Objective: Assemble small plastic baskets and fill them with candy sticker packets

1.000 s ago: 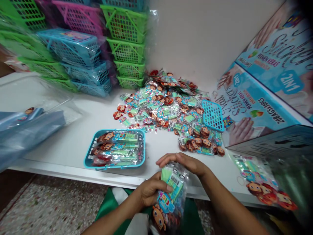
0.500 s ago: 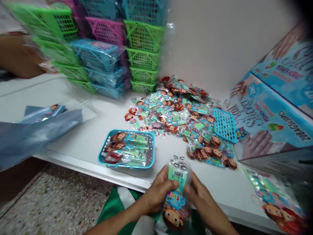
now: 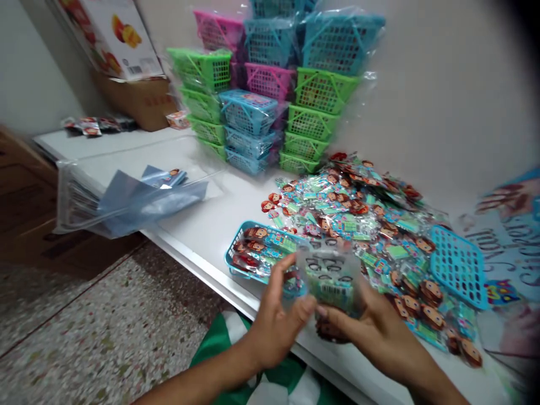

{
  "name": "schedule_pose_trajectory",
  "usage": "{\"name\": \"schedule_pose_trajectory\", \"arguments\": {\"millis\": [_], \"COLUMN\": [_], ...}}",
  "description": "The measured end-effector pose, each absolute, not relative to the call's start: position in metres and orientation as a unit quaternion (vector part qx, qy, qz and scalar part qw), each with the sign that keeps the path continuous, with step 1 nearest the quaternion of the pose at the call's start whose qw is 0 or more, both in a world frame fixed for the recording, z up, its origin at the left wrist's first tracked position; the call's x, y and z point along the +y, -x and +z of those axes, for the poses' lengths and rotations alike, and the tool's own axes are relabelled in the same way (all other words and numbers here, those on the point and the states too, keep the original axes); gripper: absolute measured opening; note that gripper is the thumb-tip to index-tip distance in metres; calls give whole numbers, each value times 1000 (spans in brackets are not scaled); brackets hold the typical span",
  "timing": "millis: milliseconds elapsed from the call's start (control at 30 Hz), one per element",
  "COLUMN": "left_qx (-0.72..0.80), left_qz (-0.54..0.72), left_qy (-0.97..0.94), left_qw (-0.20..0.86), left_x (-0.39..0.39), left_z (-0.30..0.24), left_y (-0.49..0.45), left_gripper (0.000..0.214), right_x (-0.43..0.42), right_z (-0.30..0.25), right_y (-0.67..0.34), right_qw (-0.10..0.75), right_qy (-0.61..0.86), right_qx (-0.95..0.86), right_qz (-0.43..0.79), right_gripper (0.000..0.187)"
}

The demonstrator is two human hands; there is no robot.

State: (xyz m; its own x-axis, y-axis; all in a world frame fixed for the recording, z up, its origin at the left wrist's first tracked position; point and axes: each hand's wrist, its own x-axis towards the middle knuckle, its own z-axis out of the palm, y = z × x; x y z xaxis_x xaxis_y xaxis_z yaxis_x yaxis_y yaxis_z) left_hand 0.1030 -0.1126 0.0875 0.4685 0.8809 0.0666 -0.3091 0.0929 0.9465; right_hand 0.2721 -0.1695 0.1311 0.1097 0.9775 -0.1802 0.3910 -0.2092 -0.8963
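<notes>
In front of me is a bundle of clear plastic packets (image 3: 333, 278), held over the table's front edge. A barcode, dark ring shapes and a printed cartoon head below show on it, somewhat blurred. My right hand (image 3: 379, 329) grips the bundle's right side, thumb in front and fingers behind. On the left side, my left hand (image 3: 276, 320) is curved around the edge, with its thumb at the front and index finger raised. Just behind the bundle sits a blue plastic basket (image 3: 230, 260) holding rows of similar packets, partly covered by the bundle and left hand.
Loose packets (image 3: 350, 208) are heaped along the wall, with a blue perforated lid (image 3: 459, 267) at their right. Stacked, plastic-wrapped baskets (image 3: 318, 90) stand at the back. Bluish plastic bags (image 3: 143, 197) lie left. A printed box (image 3: 512, 242) stands right.
My view has swung left, so things appear shifted right. The packet bundle has been lifted and tipped, its ring end now towards me. My left fingers have spread along its side.
</notes>
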Motion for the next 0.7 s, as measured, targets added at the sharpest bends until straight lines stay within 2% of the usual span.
{"name": "schedule_pose_trajectory", "arguments": {"millis": [100,200,267,400,700], "left_qx": [408,480,492,491,500], "left_qz": [530,581,588,576,555], "left_qy": [-526,-539,-563,-594,-602], "left_qw": [525,375,309,272,282], "left_x": [-87,-61,-49,-39,-33], "left_z": [76,60,52,45,32], "left_y": [-72,-49,-41,-37,-38], "left_gripper": [33,27,27,25,22], "right_x": [-137,-103,-85,-66,-51], "right_z": [147,151,150,154,178], "right_y": [-272,-258,-247,-237,-248], "right_qw": [287,227,180,135,128], "right_qy": [659,633,621,608,585], "right_qx": [-624,-731,-762,-780,-793], "right_qz": [307,121,46,65,109], "right_gripper": [46,54,57,61,62]}}
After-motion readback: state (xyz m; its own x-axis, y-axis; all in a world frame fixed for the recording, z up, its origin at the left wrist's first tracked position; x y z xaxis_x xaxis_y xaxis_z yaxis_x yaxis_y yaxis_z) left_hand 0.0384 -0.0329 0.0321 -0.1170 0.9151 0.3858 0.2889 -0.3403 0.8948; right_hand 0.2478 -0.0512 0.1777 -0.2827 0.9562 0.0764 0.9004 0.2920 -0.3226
